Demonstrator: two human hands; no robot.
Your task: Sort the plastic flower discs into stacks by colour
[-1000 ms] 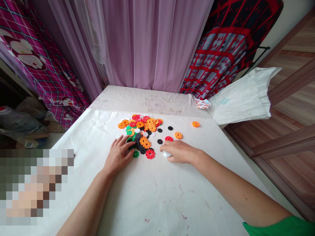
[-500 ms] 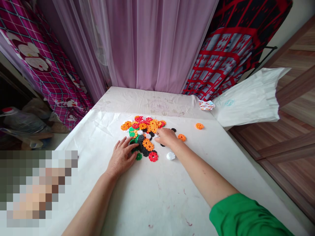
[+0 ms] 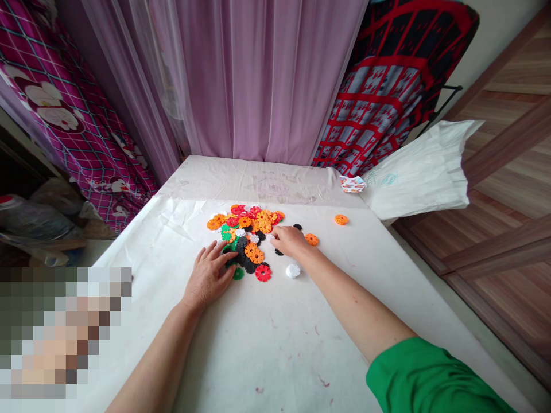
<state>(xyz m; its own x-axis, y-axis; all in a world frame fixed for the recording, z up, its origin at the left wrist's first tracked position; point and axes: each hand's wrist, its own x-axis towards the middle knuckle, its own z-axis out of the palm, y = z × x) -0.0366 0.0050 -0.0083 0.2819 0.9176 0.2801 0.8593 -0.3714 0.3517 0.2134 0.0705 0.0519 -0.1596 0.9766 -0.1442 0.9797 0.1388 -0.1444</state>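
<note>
A heap of notched plastic discs in orange, red, green, black and white lies on the white-covered table (image 3: 241,344). My left hand (image 3: 208,272) rests with spread fingers at the heap's left front edge, touching black and green discs. At the right side of the heap is my right hand (image 3: 290,240), its fingers drawn together and pointing down; what they hold, if anything, is too small to tell. A red disc (image 3: 263,272) lies at the front of the heap. Apart from it are a white disc (image 3: 293,271), an orange disc (image 3: 312,239) and orange discs (image 3: 341,219) farther right.
A white bag (image 3: 417,172) stands at the table's back right corner beside a small patterned packet (image 3: 353,184). Purple curtains (image 3: 258,80) hang behind the table. On the floor at left is a plastic bottle (image 3: 21,221).
The whole view has shifted slightly, so the scene sits a little farther left. Both hands stay at nearly the same places by the heap.
</note>
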